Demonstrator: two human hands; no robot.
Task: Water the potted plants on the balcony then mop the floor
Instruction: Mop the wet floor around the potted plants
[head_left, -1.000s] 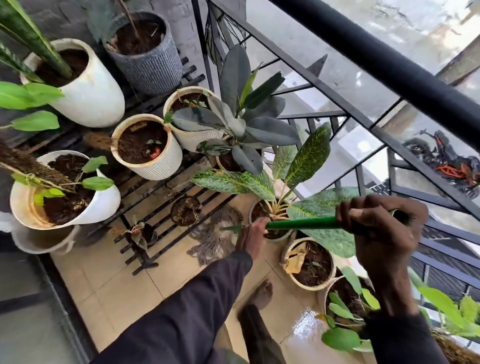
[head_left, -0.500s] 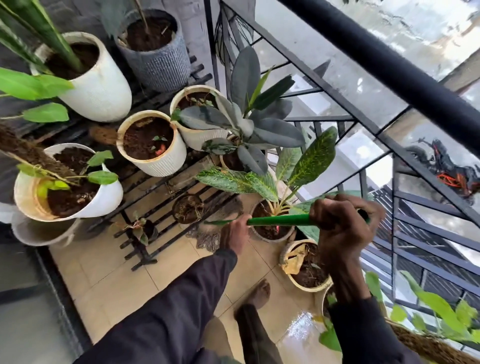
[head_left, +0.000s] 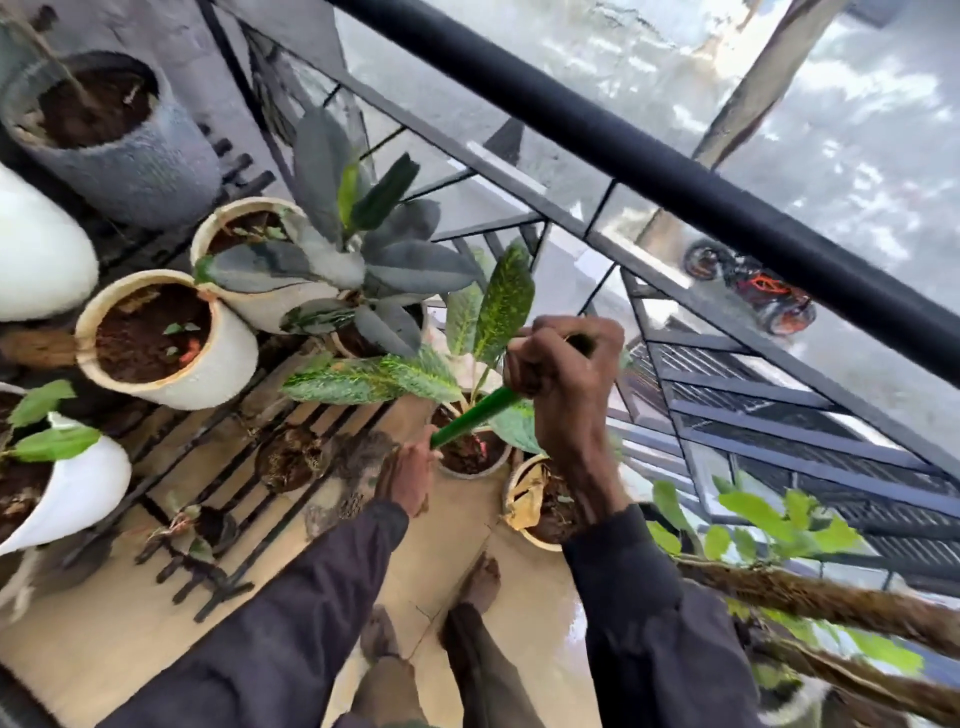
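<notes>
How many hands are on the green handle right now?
2. The right hand grips the green handle higher up, over the speckled plant; the left hand holds it lower down. The handle below that is hidden.

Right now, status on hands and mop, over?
Right hand grips green mop handle high, left hand low. Mop head on tiles beside plant rack. Speckled-leaf pot crowds the handle.
</notes>
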